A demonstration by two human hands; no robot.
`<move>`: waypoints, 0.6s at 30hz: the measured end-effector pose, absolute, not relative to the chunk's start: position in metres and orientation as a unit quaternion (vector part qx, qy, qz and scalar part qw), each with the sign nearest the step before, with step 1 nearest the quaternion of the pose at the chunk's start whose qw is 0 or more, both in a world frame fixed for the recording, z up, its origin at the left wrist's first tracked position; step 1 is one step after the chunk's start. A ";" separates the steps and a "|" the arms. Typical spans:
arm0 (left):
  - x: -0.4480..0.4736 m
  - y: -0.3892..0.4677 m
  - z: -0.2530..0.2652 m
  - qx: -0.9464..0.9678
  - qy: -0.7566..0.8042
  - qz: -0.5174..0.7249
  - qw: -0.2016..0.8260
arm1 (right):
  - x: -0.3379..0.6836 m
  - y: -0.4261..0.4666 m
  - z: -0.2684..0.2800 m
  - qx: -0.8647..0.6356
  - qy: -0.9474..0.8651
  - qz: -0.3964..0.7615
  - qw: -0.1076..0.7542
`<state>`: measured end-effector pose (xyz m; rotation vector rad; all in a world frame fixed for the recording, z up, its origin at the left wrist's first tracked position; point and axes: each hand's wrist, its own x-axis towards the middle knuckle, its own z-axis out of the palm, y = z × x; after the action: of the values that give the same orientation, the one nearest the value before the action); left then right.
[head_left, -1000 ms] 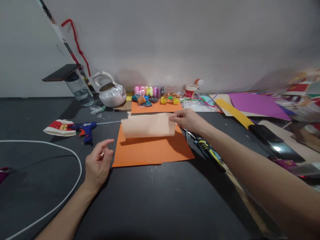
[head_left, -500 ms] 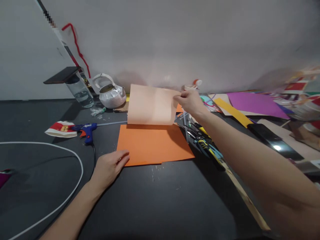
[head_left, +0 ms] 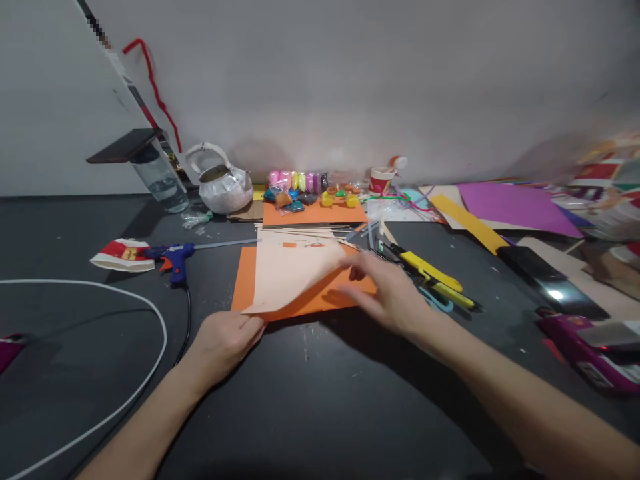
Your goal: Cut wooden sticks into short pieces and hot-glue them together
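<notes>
A cream paper sheet [head_left: 290, 273] lies partly over an orange paper sheet [head_left: 320, 299], its near right side curling up off it. My left hand [head_left: 225, 343] is closed at the near left corner, with the edges of both sheets at its fingertips. My right hand [head_left: 393, 293] is at the right side, its thumb spread away from its fingers over the orange sheet. Those fingertips touch the raised edge of the cream sheet, with no pinch visible. Thin wooden sticks [head_left: 300, 231] and small orange scraps [head_left: 289, 245] lie at the far end.
A blue glue gun [head_left: 176, 260] and a paper cup [head_left: 125, 256] lie left. Behind stand a foil-covered kettle shape [head_left: 226, 190], a water bottle [head_left: 163, 187] and colourful clay packs [head_left: 295, 181]. Yellow cutters [head_left: 433, 270], a phone [head_left: 550, 280] and a purple sheet [head_left: 510, 208] are right.
The cream sheet, held upright before, has come down toward me over the orange sheet. My right hand has moved nearer and opened its pinch. My left fingers have closed at the corner.
</notes>
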<state>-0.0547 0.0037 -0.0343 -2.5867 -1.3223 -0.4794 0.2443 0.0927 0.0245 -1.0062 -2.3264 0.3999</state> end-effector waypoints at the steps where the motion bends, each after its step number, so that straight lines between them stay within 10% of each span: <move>1: -0.053 0.002 -0.032 -0.876 -0.442 -0.163 0.105 | 0.244 0.078 0.021 -0.344 -0.894 0.139 0.252; 18: 0.049 -0.101 0.004 -0.961 -0.198 -0.195 -0.002 | 0.328 -0.144 0.013 -0.410 -0.883 0.091 0.210</move>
<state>0.0485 -0.1014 0.0037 -3.0226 -0.6221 -0.6133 0.3284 -0.1442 0.0133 -1.1396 -2.4557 0.2529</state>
